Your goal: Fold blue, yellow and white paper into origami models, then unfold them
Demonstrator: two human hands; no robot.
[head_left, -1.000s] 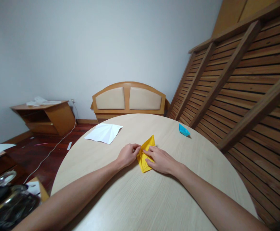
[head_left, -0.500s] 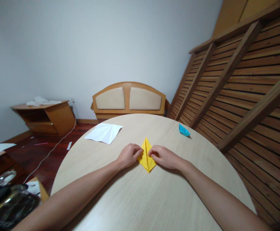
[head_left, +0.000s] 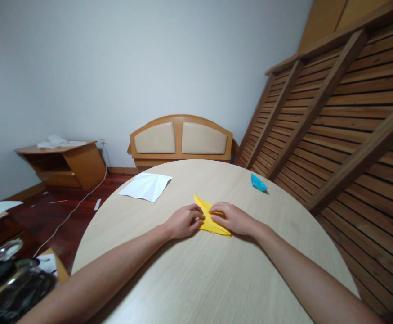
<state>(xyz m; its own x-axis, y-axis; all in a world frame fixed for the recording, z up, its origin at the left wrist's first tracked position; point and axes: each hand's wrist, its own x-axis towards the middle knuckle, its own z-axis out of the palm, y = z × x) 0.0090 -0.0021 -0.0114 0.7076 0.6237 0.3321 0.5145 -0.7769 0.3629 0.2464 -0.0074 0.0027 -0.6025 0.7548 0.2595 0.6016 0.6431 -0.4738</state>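
Observation:
A folded sheet of yellow paper (head_left: 213,226) lies on the round pale wooden table (head_left: 196,279), slanting from upper left to lower right. My left hand (head_left: 185,221) is at its left edge, with thumb and fingers curled together on the paper. From the right, my right hand (head_left: 229,218) rests over the paper's right side with bent fingers, gripping it there. Part of the yellow paper is hidden beneath the fingers of both hands.
A creased white sheet (head_left: 145,186) lies at the table's far left. Near the far right edge sits a small blue folded paper (head_left: 258,182). Wooden slats (head_left: 351,112) lean along the right, and a glass pot (head_left: 17,283) stands at lower left.
The yellow paper has turned counter-clockwise: its top point has moved left and its bottom point right. Both hands have shifted slightly along with it.

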